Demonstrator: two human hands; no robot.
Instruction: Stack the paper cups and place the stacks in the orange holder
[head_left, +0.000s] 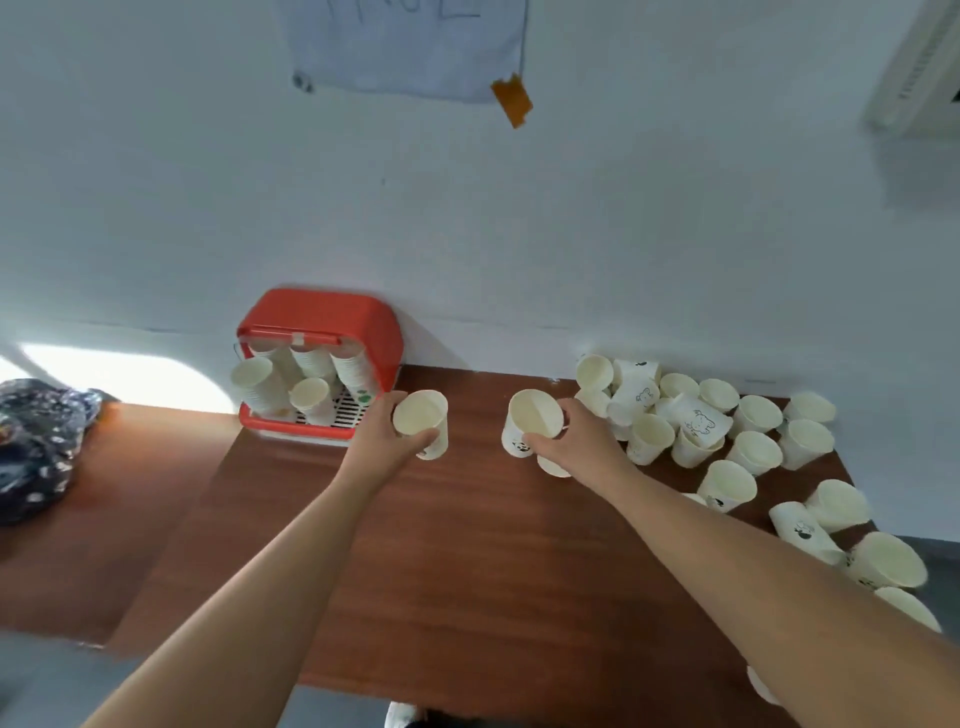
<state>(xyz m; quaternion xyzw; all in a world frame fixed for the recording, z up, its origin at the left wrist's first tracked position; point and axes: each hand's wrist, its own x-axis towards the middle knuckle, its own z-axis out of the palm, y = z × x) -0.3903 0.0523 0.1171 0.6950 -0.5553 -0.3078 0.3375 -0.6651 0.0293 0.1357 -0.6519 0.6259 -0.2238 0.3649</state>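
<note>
Left hand (387, 436): fingers curled round a white paper cup (423, 423), mouth tilted toward the camera, just right of the orange holder (322, 322). Right hand (576, 439): grips a second printed cup (535, 423), also tilted, above the wooden table (467, 545). The two cups are apart. The holder stands against the wall with cup stacks (311, 379) leaning inside. Loose cups (727, 431) are scattered at the table's right, some upright, some tipped. Dark patterned cloth (41, 441) at far left.
</note>
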